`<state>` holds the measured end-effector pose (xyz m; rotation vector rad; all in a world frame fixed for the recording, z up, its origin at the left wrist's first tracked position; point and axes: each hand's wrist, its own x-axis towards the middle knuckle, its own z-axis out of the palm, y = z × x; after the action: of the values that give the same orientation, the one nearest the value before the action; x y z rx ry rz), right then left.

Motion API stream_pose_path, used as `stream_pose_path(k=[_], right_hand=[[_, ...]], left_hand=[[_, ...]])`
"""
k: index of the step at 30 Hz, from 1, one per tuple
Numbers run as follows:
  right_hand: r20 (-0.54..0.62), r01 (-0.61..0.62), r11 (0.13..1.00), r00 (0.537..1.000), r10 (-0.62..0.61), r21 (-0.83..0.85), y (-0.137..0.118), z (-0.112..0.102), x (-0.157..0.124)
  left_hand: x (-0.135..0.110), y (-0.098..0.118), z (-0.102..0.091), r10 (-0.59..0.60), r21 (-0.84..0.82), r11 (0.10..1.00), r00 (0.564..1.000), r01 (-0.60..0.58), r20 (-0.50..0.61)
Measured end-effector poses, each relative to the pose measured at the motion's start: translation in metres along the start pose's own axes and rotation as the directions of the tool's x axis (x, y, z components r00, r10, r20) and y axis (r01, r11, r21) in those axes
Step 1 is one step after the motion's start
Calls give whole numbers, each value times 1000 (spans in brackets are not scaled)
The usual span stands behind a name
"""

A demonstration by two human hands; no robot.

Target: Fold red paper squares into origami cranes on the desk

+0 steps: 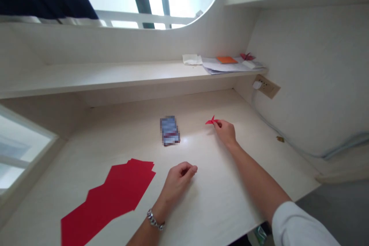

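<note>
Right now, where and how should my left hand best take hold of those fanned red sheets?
Probably by the stepped corners at their far right end, coming from the right, where your left hand is nearest. The red sheets lie flat and overlapping, so sliding a fingertip under an edge, thumb on top, should work better than grabbing from above.

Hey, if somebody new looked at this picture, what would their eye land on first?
Probably the bright red sheets, fanned out on the pale desk at the lower left. Next might come the small folded red paper pinched in the right hand, right of the pixelated object near the middle. The shiny bracelet on the left wrist, low in the picture, also stands out.
</note>
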<state>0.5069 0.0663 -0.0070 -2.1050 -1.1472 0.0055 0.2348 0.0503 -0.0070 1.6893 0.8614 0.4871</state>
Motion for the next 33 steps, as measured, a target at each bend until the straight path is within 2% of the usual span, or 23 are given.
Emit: stream_pose_path(k=[5, 15, 33], right_hand=[[35, -43, 998, 998, 44, -54, 15, 18, 26], [69, -51, 995, 996, 57, -85, 21, 36, 52], [91, -31, 995, 995, 39, -92, 21, 42, 53]], left_hand=[[1, -1, -2, 43, 122, 991, 998, -48, 39], [4, -5, -3, 0, 135, 991, 998, -9, 64], [4, 0, -4, -32, 119, 993, 997, 23, 72]])
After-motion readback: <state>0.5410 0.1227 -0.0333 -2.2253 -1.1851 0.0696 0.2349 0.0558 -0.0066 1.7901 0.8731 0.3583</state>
